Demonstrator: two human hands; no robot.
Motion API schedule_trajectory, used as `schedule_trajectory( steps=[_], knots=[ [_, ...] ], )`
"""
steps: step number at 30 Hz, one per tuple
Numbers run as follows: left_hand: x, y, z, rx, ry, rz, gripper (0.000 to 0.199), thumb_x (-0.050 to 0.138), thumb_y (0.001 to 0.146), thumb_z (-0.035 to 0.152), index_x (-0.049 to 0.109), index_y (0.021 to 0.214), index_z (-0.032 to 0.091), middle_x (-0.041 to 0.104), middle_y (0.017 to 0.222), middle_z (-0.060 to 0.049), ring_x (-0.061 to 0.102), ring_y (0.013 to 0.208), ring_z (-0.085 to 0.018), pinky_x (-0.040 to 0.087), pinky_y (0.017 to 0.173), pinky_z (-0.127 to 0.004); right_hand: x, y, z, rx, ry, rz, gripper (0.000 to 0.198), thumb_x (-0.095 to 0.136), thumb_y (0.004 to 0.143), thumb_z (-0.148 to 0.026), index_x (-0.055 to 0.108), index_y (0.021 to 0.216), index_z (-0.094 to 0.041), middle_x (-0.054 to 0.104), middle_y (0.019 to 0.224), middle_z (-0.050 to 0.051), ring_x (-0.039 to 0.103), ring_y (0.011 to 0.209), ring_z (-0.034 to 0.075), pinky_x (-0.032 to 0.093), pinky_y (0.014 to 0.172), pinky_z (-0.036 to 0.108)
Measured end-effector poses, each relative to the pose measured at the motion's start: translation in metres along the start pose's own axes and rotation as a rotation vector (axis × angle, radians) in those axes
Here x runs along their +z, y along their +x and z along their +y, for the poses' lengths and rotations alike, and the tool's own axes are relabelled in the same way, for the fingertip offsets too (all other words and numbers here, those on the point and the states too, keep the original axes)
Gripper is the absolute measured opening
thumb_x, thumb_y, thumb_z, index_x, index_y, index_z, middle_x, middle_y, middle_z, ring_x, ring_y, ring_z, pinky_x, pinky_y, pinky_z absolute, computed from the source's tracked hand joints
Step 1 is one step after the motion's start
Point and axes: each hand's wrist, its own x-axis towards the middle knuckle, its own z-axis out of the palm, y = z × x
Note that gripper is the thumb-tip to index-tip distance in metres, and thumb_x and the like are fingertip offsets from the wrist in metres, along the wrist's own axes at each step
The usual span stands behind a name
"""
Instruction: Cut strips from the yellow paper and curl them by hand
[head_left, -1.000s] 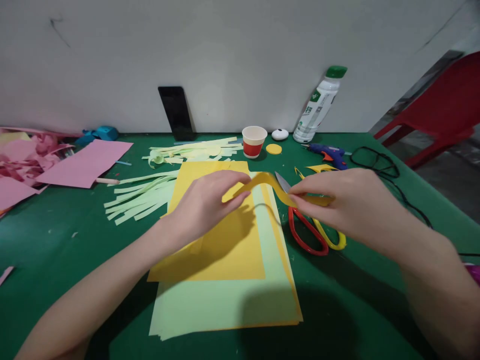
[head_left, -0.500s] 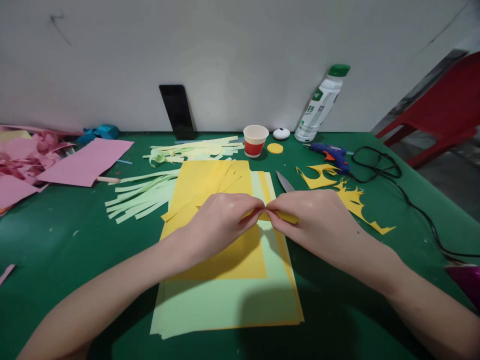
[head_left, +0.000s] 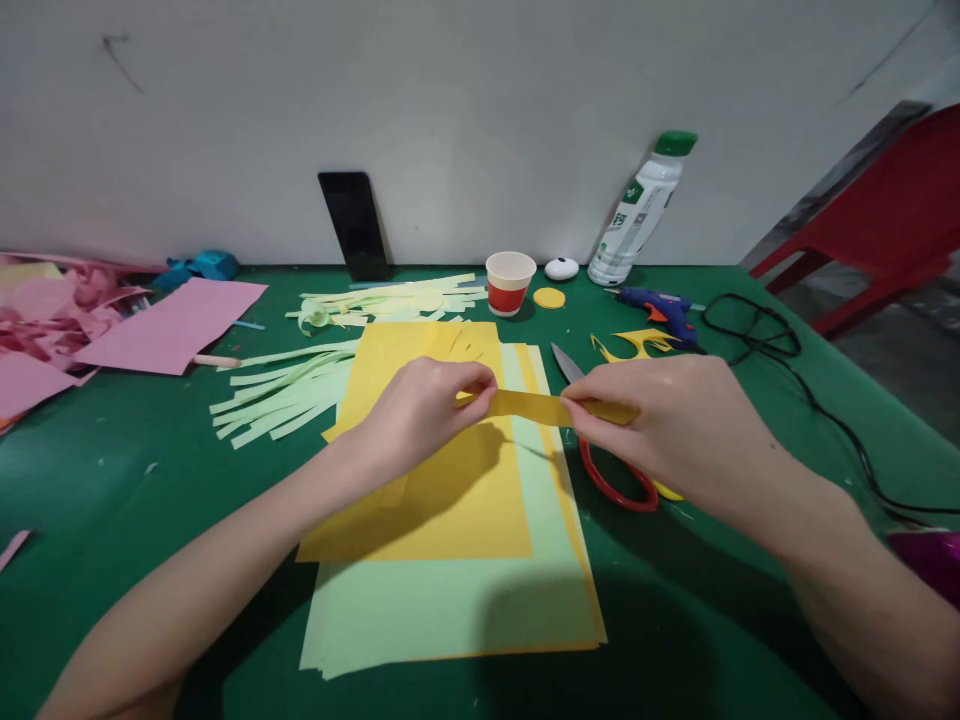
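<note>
A narrow yellow paper strip [head_left: 531,406] is stretched between my two hands. My left hand [head_left: 431,410] pinches its left part between thumb and fingers, and my right hand [head_left: 652,410] pinches it farther right, with the strip's end showing inside the palm. Below them lies a yellow paper sheet [head_left: 465,525] on top of a stack of light green sheets [head_left: 450,610]. Red-handled scissors [head_left: 611,490] rest on the table by my right hand, which covers their middle. Cut yellow scraps [head_left: 637,345] lie behind that hand.
Fringed green paper [head_left: 300,395] and a pink sheet [head_left: 172,325] lie left. Along the wall are a phone [head_left: 354,225], a paper cup [head_left: 510,285], a yellow disc [head_left: 550,298] and a leaning bottle [head_left: 634,215]. A blue glue gun [head_left: 664,308] with a looping cord sits right.
My hands were pinched together at the middle of the strip; now they are apart, with the strip straight between them. My right hand moved right, uncovering the scissors' red handle.
</note>
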Motion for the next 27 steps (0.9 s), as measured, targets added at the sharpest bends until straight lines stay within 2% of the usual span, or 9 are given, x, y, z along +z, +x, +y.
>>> schedule_trajectory(
  steps=[4, 9, 14, 22, 27],
  knots=[
    [-0.002, 0.003, -0.006, -0.023, -0.027, 0.004, 0.017, 0.047, 0.079, 0.018, 0.063, 0.075, 0.014, 0.068, 0.072, -0.002, 0.06, 0.059, -0.011, 0.043, 0.053, -0.02, -0.002, 0.001, 0.007, 0.075, -0.047, 0.002, 0.018, 0.053, 0.074, -0.024, 0.067, 0.063, -0.019, 0.065, 0.054, 0.001, 0.053, 0.048, 0.017, 0.026, 0.044, 0.026],
    [0.004, -0.001, -0.003, 0.062, 0.142, 0.021, 0.015, 0.047, 0.078, 0.015, 0.061, 0.073, 0.015, 0.064, 0.061, 0.0, 0.056, 0.051, -0.01, 0.039, 0.049, -0.02, 0.007, 0.004, -0.004, 0.09, -0.002, -0.136, 0.018, 0.051, 0.078, -0.025, 0.067, 0.082, -0.02, 0.069, 0.07, 0.002, 0.058, 0.059, 0.018, 0.028, 0.046, 0.026],
    [0.008, -0.005, 0.004, 0.182, 0.224, 0.035, 0.017, 0.045, 0.08, 0.019, 0.06, 0.072, 0.016, 0.063, 0.059, -0.001, 0.056, 0.049, -0.01, 0.036, 0.046, -0.019, 0.012, 0.005, -0.018, 0.025, 0.086, -0.211, 0.027, 0.043, 0.084, -0.022, 0.067, 0.072, -0.018, 0.067, 0.069, 0.002, 0.057, 0.059, 0.015, 0.026, 0.048, 0.026],
    [-0.007, 0.003, -0.007, 0.026, 0.113, 0.007, 0.015, 0.046, 0.077, 0.014, 0.061, 0.072, 0.015, 0.065, 0.065, -0.001, 0.057, 0.055, -0.011, 0.04, 0.052, -0.02, 0.005, 0.003, -0.005, 0.047, 0.028, -0.133, 0.029, 0.042, 0.08, -0.019, 0.069, 0.07, -0.019, 0.064, 0.058, 0.002, 0.05, 0.048, 0.013, 0.024, 0.045, 0.025],
    [-0.014, 0.007, -0.021, -0.096, 0.226, 0.027, 0.013, 0.048, 0.076, 0.014, 0.061, 0.076, 0.014, 0.067, 0.071, -0.004, 0.06, 0.062, -0.016, 0.043, 0.056, -0.024, 0.003, 0.003, 0.0, 0.051, 0.019, -0.135, 0.029, 0.042, 0.081, -0.02, 0.068, 0.07, -0.019, 0.064, 0.059, 0.004, 0.054, 0.053, 0.016, 0.027, 0.046, 0.025]
  ],
)
